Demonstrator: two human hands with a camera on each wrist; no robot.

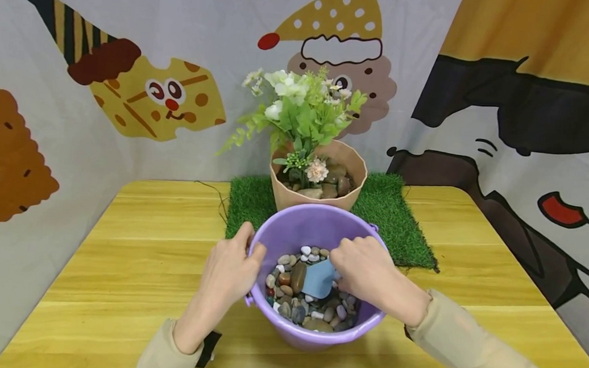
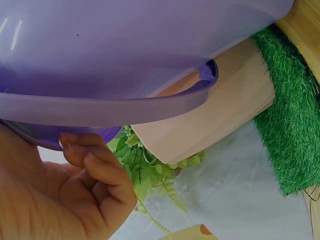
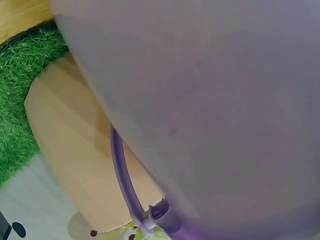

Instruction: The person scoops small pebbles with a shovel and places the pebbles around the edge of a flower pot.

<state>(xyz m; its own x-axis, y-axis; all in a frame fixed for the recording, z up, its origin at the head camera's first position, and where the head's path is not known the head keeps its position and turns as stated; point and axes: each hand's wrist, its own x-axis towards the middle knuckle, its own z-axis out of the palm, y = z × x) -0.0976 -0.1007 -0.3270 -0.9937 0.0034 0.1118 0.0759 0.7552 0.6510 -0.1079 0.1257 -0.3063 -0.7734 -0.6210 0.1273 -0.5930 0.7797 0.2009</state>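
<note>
A purple bucket [image 1: 309, 340] stands on the table, holding pebbles [image 1: 286, 309] of several colours and a few larger brown stones. My left hand [image 1: 232, 265] grips its left rim, thumb over the inner side; the left wrist view shows the curled fingers [image 2: 105, 172] beside the rim. Inside the bucket, my right hand [image 1: 365, 269] holds a blue toy shovel [image 1: 318, 278], its flat blade low over the pebbles and its handle hidden in the fist. Only the bucket's outer wall [image 3: 200, 110] and handle [image 3: 122, 175] fill the right wrist view, with the right hand out of sight there.
Right behind the bucket, a peach flowerpot [image 1: 323, 146] with stones, green leaves and white flowers [image 1: 300, 99] sits on a square of artificial grass [image 1: 394, 225]. The wooden table [image 1: 157, 243] extends on both sides. A printed cartoon cloth [image 1: 183, 16] hangs behind.
</note>
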